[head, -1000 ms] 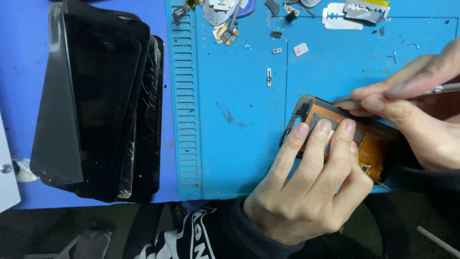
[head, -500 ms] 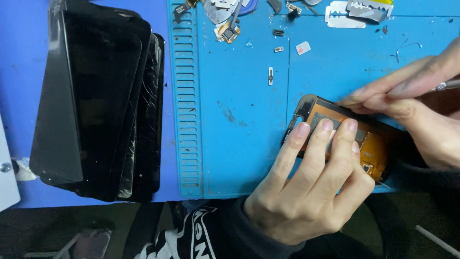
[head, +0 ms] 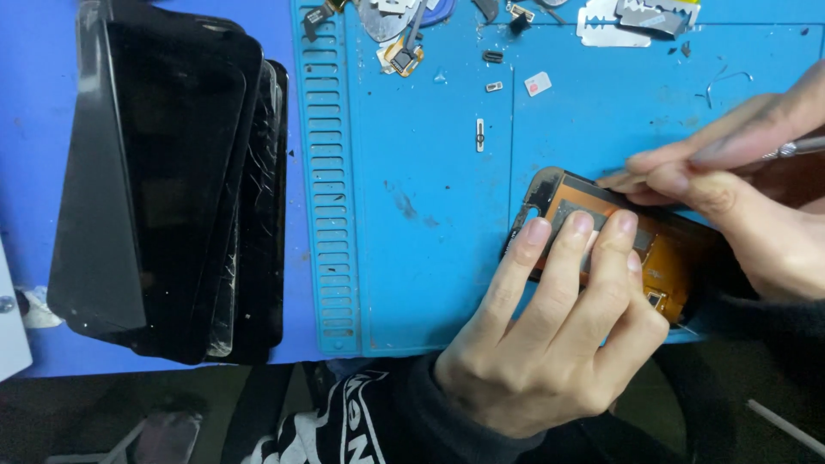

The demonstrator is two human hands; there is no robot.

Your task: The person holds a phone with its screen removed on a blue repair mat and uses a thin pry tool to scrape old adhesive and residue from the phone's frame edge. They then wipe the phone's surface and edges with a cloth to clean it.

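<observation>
- A phone repair workshop bench.
- A blue silicone repair mat (head: 412, 258) with a ribbed side strip covers the table.
- A stack of black phone screens (head: 172, 189) lies left of it.
- Small loose parts and metal shields (head: 636, 21) are scattered along the top edge.
</observation>
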